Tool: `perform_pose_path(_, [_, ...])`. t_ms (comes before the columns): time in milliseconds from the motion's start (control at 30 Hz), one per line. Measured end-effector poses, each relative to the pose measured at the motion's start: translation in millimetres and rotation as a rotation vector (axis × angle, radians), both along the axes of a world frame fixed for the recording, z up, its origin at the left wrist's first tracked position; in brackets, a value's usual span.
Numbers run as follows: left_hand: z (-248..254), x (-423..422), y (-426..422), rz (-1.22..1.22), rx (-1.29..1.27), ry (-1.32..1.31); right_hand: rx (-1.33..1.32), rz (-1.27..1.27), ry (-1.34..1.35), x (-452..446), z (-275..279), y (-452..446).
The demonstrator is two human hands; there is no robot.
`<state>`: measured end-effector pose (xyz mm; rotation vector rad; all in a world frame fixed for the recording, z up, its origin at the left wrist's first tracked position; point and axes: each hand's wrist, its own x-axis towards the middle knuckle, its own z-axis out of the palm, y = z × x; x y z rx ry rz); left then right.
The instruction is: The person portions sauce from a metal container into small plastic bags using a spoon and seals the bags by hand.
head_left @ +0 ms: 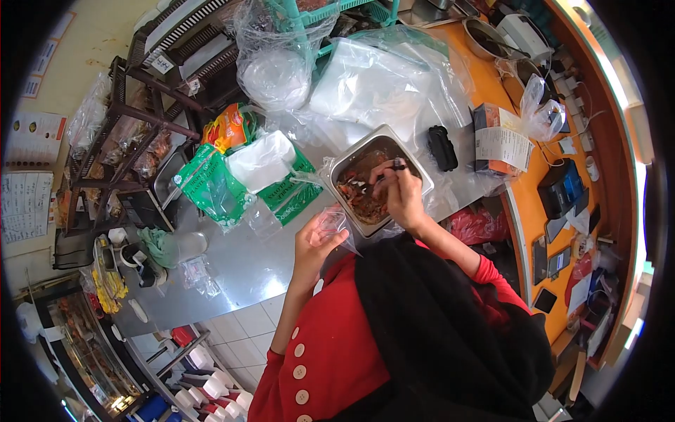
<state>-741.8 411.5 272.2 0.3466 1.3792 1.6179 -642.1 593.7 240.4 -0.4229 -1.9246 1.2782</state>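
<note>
A deep rectangular steel food pan point(420, 160) holds dark reddish-brown food in sauce point(362, 200). My right hand point(402, 193) is over the pan with its fingers closed round a dark-handled utensil point(399, 164); the utensil's working end cannot be made out. Beside the pan's near left corner, my left hand point(318, 238) grips a small clear plastic bag point(333, 225) between thumb and fingers. Whether anything is in the bag I cannot tell.
Green printed packs point(211, 184) and a white stack of plastic point(261, 162) lie left of the pan on the steel table point(235, 271). Large clear plastic bags point(373, 81) lie behind it. To the right are a black object point(441, 148) and a printed box point(500, 137).
</note>
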Motion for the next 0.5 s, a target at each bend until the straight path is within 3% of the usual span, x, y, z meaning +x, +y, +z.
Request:
perform_pose_path(100, [4,1,0,-0.002,-0.012,-0.014,0.177,-0.126,0.068,-2,-3,13])
perform_pose_path(200, [3,2,2,0.027,-0.011,0.017,-0.064,-0.037,-0.100,-3,-5,9])
perform_pose_path(367, [1,2,1,-0.004,0.001,0.011,-0.407,0.017,-0.085,3,10,-10])
perform_pose_path(500, [-2,5,3,-0.003,-0.008,0.011,-0.528,0.046,-0.117,5,9,-17])
